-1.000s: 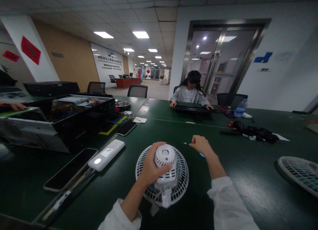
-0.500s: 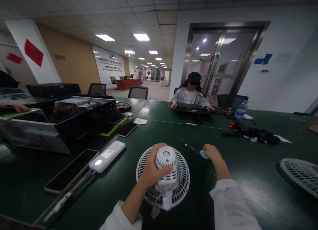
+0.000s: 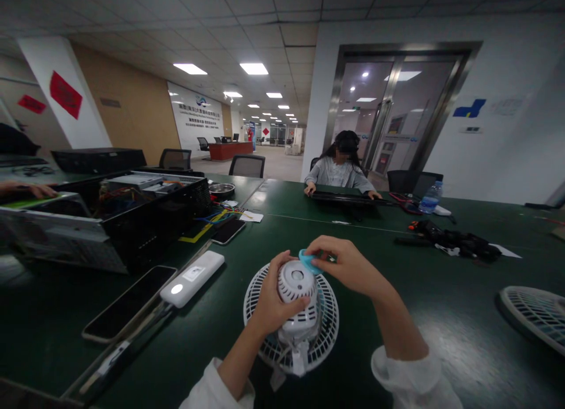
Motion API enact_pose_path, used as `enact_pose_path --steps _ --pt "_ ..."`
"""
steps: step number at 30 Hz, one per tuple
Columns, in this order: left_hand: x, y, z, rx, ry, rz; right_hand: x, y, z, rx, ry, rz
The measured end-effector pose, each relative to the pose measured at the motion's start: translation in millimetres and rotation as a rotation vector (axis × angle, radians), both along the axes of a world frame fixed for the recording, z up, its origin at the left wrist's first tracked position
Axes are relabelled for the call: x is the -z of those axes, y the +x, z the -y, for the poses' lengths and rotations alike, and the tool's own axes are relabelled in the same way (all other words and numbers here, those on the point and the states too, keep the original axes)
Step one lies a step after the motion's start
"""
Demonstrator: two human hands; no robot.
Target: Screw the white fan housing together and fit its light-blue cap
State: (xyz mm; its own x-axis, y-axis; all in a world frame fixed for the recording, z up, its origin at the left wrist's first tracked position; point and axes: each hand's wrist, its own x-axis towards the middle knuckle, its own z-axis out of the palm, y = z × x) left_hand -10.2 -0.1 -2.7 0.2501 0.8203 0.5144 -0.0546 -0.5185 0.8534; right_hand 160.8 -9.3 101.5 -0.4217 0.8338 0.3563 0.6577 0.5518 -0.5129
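Note:
A small white fan lies face down on the green table, its round grille (image 3: 324,332) flat and its white motor housing (image 3: 296,297) pointing up. My left hand (image 3: 271,300) is wrapped round the left side of the housing. Just above the housing's top, my right hand (image 3: 346,265) pinches a small screwdriver with a light-blue handle (image 3: 309,260). The screwdriver's tip is hidden behind my fingers.
A white power bank (image 3: 192,278) and a phone (image 3: 130,303) lie to the left, with an open black computer case (image 3: 145,218) beyond them. A second fan grille (image 3: 534,315) lies far right. Across the table a person (image 3: 339,165) sits at a keyboard, near cables and a water bottle (image 3: 430,197).
My right hand picked the blue-handled screwdriver up from the table beyond the fan and brought it left to just above the motor housing. My left hand kept its hold.

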Motion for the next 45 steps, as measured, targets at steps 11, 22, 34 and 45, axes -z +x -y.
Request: enact_pose_path --steps 11,22,34,45 --pt "6.9 1 -2 0.017 0.02 0.04 3.8 -24 7 -0.11 0.136 0.201" --pt "8.6 1 -4 0.013 0.041 0.042 4.7 -26 9 -0.092 0.128 0.228" --pt "6.2 0 -2 -0.008 0.032 0.021 3.6 -29 12 -0.092 0.157 0.209" --pt "6.2 1 -2 -0.015 0.042 0.025 2.4 -29 15 -0.091 0.103 0.249"
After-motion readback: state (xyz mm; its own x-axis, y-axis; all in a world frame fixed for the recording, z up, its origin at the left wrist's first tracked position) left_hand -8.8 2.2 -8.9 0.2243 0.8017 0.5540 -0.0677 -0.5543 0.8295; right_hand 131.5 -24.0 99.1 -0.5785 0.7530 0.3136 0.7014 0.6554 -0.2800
